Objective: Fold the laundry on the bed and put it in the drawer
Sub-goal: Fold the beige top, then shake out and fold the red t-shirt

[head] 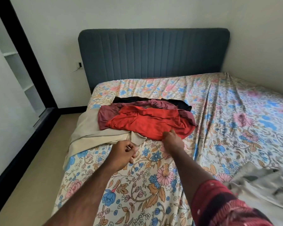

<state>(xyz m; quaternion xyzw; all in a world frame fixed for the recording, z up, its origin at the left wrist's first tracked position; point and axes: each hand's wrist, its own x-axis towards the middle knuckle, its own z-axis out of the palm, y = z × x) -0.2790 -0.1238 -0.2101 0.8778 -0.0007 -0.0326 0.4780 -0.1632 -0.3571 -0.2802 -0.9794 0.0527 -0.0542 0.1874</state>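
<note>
A red garment (147, 123) lay crumpled atop a laundry pile at the frame's centre, its long axis running left to right, just beyond both hands. The right hand (171, 139) pinched its near hem. The left hand (122, 154), lower left of it, was curled around a beige cloth's (91, 129) edge. Maroon (106, 115) and black (180, 103) pieces lay farther back on the floral bed (219, 128).

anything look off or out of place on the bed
Nothing damaged or spilled. The beige cloth hangs off the left edge of the bed, and the red garment lies crumpled on an unfolded pile.
</note>
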